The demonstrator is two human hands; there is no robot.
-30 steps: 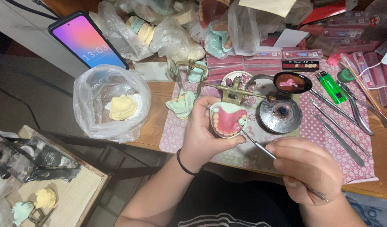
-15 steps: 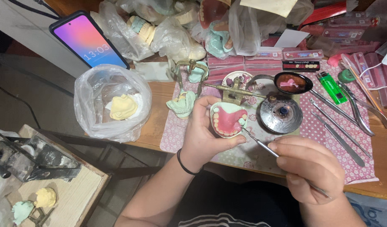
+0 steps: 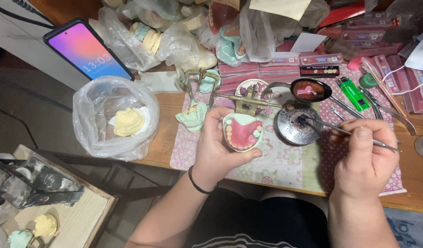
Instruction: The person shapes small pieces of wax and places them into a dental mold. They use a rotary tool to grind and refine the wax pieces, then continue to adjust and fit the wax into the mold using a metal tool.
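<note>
The left hand is closed around a denture model with pink base and white teeth, held above the patterned mat on the desk. The right hand pinches a thin metal instrument, its tip resting in the round metal dish just beside the model.

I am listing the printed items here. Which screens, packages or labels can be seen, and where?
Phone: upper left, leaning, screen lit pink and purple.
Flat boxes: top centre, stacked, pink-red.
Dark strip: beside them, with a row of pale teeth.
Paper slip: above, white.
Lighter: right, green.
</note>
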